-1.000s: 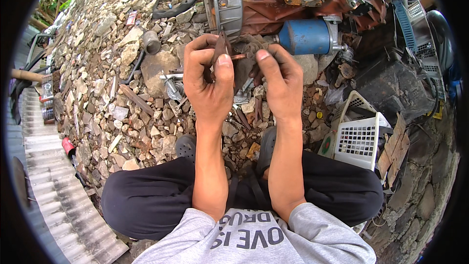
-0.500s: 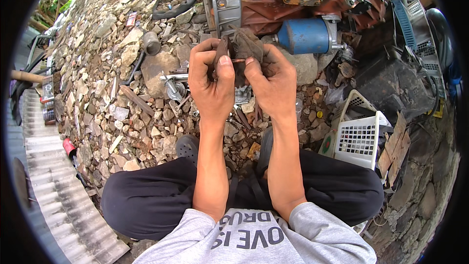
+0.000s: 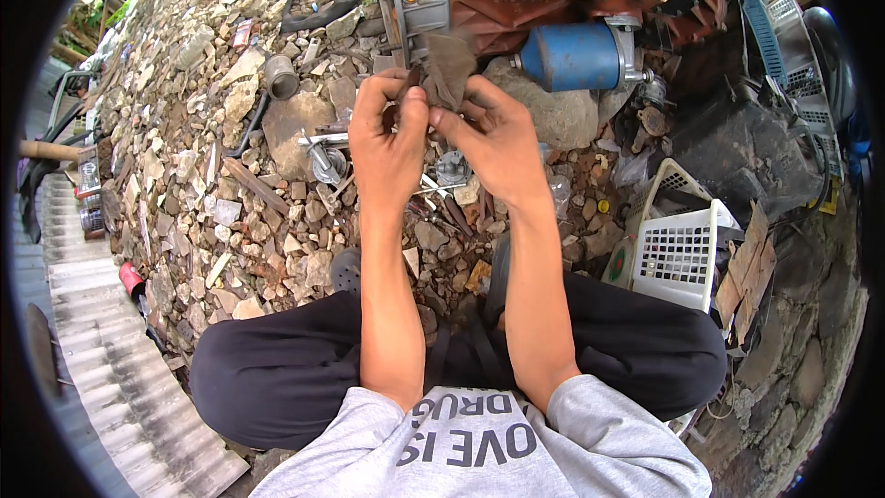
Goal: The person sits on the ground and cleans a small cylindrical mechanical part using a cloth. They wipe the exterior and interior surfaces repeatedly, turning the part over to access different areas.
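In front of the engine, my left hand (image 3: 385, 152) and my right hand (image 3: 502, 149) are raised close together, thumbs nearly meeting. A crumpled, dirty grey-brown rag (image 3: 449, 69) sticks up between them, and the fingers of my right hand pinch it. Between the thumb and fingers of my left hand is a small dark brown piece (image 3: 412, 79), its kind unclear; the rag lies against it. Most of my curled fingers are hidden behind the rag and palms. Below my hands, a round metal part (image 3: 452, 167) lies among thin metal tools on the stones.
Ahead stands a rusty red engine block (image 3: 498, 14) with a blue canister (image 3: 572, 57) by it. A white perforated basket (image 3: 678, 249) is at the right. Left lie a metal cylinder (image 3: 281, 77), a black hose loop (image 3: 330, 5) and corrugated sheeting (image 3: 101, 314). Loose stones cover the ground.
Both hands have shifted slightly left, and the right one has turned. The rag now stands higher between them. A thin copper-coloured bit at the right thumb is out of sight.
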A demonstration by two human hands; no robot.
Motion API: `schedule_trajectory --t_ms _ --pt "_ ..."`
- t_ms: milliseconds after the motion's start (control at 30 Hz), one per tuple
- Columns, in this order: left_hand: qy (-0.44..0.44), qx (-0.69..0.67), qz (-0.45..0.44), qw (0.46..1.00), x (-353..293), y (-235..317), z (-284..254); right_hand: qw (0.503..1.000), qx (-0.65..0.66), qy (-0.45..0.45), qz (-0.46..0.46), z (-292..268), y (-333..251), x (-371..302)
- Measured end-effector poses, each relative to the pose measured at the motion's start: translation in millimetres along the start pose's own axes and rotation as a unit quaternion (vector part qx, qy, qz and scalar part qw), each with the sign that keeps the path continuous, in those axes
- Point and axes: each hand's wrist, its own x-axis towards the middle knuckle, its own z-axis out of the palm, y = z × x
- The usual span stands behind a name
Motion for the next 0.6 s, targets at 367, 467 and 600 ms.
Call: schedule_trajectory --t_ms 367,467,600 --pt "0.162 -0.021 -0.011 0.986 17.6 -18.2 -38.7 0.9 -0.362 -0.119 0.21 -71.7 105.1 3.1" --pt "0.169 -0.061 -0.027 0.983 16.5 -29.2 -38.2 0.848 -0.358 -0.254 0.298 -46.7 119.4 -5.6" --pt "0.192 -0.183 -0.096 0.959 13.3 -30.7 -27.2 0.834 -0.34 -0.18 0.397 -49.6 153.4 -14.1"
